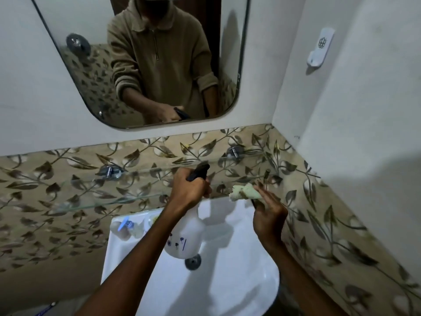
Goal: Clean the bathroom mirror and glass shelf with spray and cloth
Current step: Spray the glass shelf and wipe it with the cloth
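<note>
A white spray bottle [185, 236] with a black trigger head is gripped at its neck by my left hand [190, 190], its nozzle level with the glass shelf [102, 197]. That shelf runs across the leaf-patterned tiles on two chrome brackets. My right hand [268, 217] holds a crumpled pale yellow-green cloth [245, 192] against the shelf's front edge on the right. The rounded mirror [95, 65] hangs on the white wall above and reflects a person in a tan zip sweater.
A white washbasin [239, 270] with a metal drain [193, 262] lies below my hands. Small toiletries [127, 226] sit on its back left rim. A white wall holder [320, 46] is fixed to the right wall, which meets the mirror wall in a corner.
</note>
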